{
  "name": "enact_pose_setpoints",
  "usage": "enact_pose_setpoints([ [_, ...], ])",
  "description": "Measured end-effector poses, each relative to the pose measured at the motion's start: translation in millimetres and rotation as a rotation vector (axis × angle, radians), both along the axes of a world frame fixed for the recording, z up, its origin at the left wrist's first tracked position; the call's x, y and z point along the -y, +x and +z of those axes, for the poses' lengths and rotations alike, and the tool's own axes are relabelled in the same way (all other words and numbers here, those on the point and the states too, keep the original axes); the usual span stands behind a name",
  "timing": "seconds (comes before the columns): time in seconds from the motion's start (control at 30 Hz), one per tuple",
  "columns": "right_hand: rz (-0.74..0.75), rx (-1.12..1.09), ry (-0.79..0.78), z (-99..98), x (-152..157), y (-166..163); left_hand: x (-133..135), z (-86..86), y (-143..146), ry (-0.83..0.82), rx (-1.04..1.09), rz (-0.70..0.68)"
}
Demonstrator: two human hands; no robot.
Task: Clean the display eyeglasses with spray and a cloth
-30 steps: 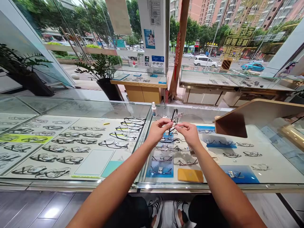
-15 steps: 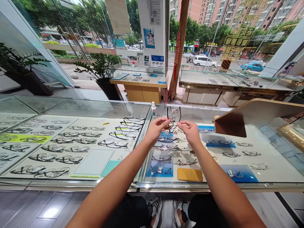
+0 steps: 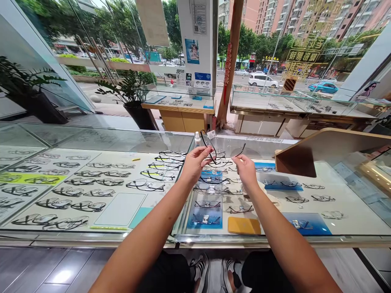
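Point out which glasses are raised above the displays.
The dark frame with a white tag, in the left hand; the other glasses lie in display cases.

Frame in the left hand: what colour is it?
The frame is black; head view shows it.

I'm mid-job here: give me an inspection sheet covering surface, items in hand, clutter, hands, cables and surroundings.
Surface: glass display counter, with rows of display spectacles inside.
Job's things: dark-rimmed eyeglasses with a white tag; slim dark piece, resembling a temple. Whether the two join is unclear.
Clutter: white bottle; yellow-orange rectangular item; wooden stand on the right.
Hands: left hand pinches the eyeglasses; right hand pinches the slim piece; hands apart.
Cables: nothing seen for certain.
Surroundings: potted plant, wooden post, further display case; white van outdoors.
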State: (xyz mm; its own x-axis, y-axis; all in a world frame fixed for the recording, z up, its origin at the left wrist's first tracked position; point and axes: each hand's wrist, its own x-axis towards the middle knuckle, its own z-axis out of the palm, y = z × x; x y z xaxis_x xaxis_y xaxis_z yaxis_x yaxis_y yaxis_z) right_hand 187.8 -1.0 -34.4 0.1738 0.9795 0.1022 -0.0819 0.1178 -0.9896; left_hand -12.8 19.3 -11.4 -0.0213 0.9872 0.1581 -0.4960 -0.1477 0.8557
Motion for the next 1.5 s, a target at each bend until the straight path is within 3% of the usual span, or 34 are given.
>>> enact_pose_setpoints([
  [0.17, 0.021, 0.116, 0.087, 10.2, 12, -3, 0, -0.3, 0, 0.011, -0.067, 0.063],
  [0.3, 0.186, 0.193, 0.245, 15.8, 26, -15, 3, -4.3, 3, 0.077, -0.228, 0.094],
  [0.4, 0.268, 0.248, 0.275, 12.6, 31, -22, 5, -7.3, 6, 0.180, -0.334, 0.094],
  [0.67, 0.154, 0.344, 0.302, 12.7, 33, -16, 3, -9.0, 4, 0.249, -0.371, 0.125],
  [0.87, 0.215, 0.449, 0.338, 11.6, 37, -22, 4, -10.1, 5, 0.334, -0.414, 0.148],
  [1.1, 0.074, 0.560, 0.351, 10.7, 34, -20, 9, -5.6, 7, 0.381, -0.498, 0.184],
  [1.33, -0.195, 0.556, 0.350, 17.7, 29, -5, 15, -1.2, 7, 0.355, -0.635, 0.078],
  [1.5, -0.276, 0.515, 0.408, 20.9, 29, 0, 19, -0.3, 9, 0.330, -0.645, 0.029],
])
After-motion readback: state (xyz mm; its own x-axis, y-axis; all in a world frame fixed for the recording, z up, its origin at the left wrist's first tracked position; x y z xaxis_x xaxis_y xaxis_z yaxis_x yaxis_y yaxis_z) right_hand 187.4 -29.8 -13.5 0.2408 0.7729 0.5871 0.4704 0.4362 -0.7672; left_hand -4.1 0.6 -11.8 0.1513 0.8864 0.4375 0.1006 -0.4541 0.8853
